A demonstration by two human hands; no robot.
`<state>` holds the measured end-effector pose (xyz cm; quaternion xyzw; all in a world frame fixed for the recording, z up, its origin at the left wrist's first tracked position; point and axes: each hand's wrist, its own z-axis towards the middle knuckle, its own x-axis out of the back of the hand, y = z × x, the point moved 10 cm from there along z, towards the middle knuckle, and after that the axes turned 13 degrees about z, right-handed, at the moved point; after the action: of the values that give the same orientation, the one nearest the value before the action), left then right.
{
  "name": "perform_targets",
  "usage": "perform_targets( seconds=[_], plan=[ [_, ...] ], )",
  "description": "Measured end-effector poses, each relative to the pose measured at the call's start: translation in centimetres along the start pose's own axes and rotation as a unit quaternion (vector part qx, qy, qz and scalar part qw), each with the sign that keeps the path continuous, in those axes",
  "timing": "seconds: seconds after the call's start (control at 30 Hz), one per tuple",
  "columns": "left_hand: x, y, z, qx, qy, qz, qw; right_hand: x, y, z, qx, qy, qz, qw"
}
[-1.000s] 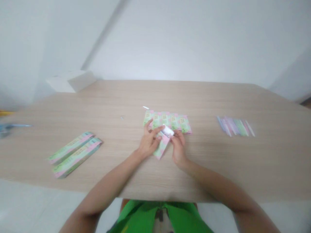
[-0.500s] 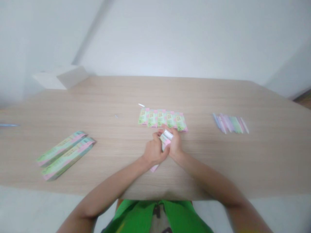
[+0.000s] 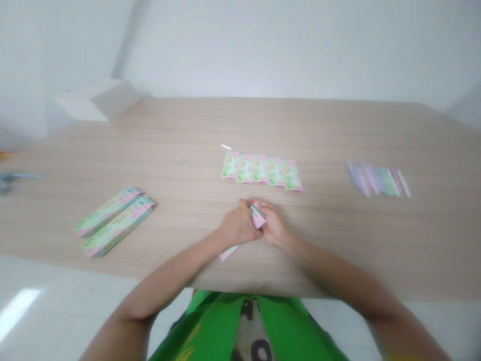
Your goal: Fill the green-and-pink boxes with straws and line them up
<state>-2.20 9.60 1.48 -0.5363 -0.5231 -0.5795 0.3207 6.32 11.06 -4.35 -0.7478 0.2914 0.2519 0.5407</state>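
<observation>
Between my two hands is a small pink and green carton, its end pointing up and away from me. My left hand wraps the carton's left side, thumb along its near edge. Fingers of my right hand close round its far end and right side. Under my left wrist a pink and white strip of packaging sticks out; whether it belongs to the held carton I cannot tell. Just beyond my hands lies a row of several flat pink and green cartons, each marked 5.
Two long pink and green boxes lie slanted at left. Several pastel sticks, blurred, lie at right. A small white piece is above the row. A white box stands at back left, a blue-tipped tool at far left.
The view has tilted and shifted, so the tabletop sits higher. The carton has turned in my hands: its white end showed before, and its pink printed part shows now.
</observation>
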Motion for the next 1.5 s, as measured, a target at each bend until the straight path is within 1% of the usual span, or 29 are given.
perform_targets(
  seconds=[0.07,0.13,0.2,0.27,0.4,0.47,0.53,0.67,0.73,0.83,0.9,1.03,1.17,1.23,1.37,1.43,1.5],
  plan=[
    [0.7,-0.2,0.0,0.032,0.035,0.023,0.999,-0.7,-0.5,-0.1,-0.021,-0.019,0.019,0.999],
    [1.1,0.1,-0.1,0.053,0.058,0.037,0.996,-1.0,-1.2,-0.5,-0.035,-0.031,0.023,0.999],
    [1.1,0.8,-0.1,0.057,0.062,0.047,0.995,-0.6,-2.1,-1.1,-0.034,-0.028,0.012,0.999],
    [0.9,1.6,0.1,0.059,0.059,0.054,0.995,0.2,-2.8,-1.7,-0.023,-0.011,0.001,1.000],
    [1.1,2.7,0.5,0.065,0.061,0.056,0.994,1.3,-4.3,-2.2,0.012,0.025,-0.002,1.000],
    [1.6,3.3,0.8,0.063,0.069,0.051,0.994,1.2,-5.4,-2.1,0.031,0.046,-0.002,0.998],
    [2.3,3.8,1.2,0.060,0.084,0.046,0.994,0.5,-6.8,-2.1,0.054,0.054,-0.013,0.997],
    [4.5,4.6,2.1,0.064,0.127,0.032,0.989,-2.0,-10.0,-2.0,0.121,0.026,-0.062,0.990],
    [5.2,5.0,2.7,0.060,0.133,0.016,0.989,-2.6,-11.2,-2.2,0.159,0.021,-0.078,0.984],
    [5.2,5.1,3.5,0.059,0.132,-0.028,0.989,-2.6,-12.1,-2.3,0.201,0.016,-0.105,0.974],
    [5.0,4.8,3.8,0.058,0.154,-0.069,0.984,-2.4,-12.2,-2.4,0.218,0.012,-0.136,0.966],
    [4.2,4.3,3.8,0.042,0.223,-0.157,0.961,-2.7,-12.2,-3.2,0.244,-0.001,-0.236,0.941],
    [3.7,3.6,3.4,0.035,0.298,-0.198,0.933,-3.2,-12.4,-5.1,0.296,-0.010,-0.329,0.897],
    [4.0,3.5,3.0,0.013,0.334,-0.201,0.921,-3.5,-12.3,-5.9,0.305,-0.014,-0.382,0.872],
    [5.5,3.5,1.4,-0.043,0.402,-0.190,0.895,-4.7,-12.4,-6.5,0.304,-0.043,-0.468,0.828],
    [6.0,3.6,0.6,-0.062,0.425,-0.186,0.884,-5.4,-12.9,-6.8,0.311,-0.055,-0.486,0.815],
    [6.0,3.7,0.3,-0.071,0.431,-0.181,0.881,-5.9,-13.2,-6.8,0.312,-0.065,-0.488,0.812]
  ],
)
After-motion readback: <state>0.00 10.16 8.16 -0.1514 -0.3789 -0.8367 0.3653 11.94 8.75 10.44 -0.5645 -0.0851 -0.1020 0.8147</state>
